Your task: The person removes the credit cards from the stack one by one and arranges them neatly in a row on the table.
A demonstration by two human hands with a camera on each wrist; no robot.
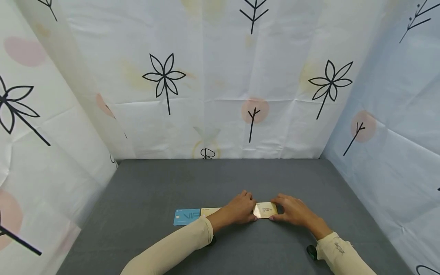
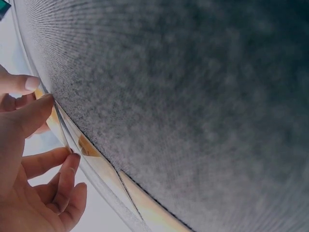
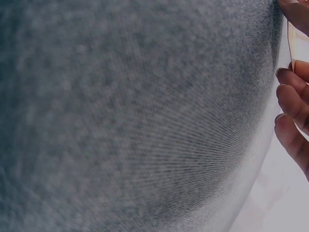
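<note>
A gold card (image 1: 265, 210) with small print on its face lies between my two hands. My left hand (image 1: 239, 208) pinches its left end, with thumb and index finger at opposite edges in the left wrist view. My right hand (image 1: 292, 210) grips the right end, thumb at the near edge and fingers at the far one. In the right wrist view only the card's thin edge (image 3: 290, 43) shows between thumb and fingers. To the left, a pale yellow card (image 1: 210, 211) lies partly covered by my left forearm. Beside it is a blue card (image 1: 186, 217) marked VIP.
The grey tabletop (image 1: 220, 179) stretches beneath the cards. A white cloth (image 1: 220, 84) with plant drawings hangs behind it, with similar cloth at both sides. Cream sleeves (image 1: 172, 248) cover my forearms.
</note>
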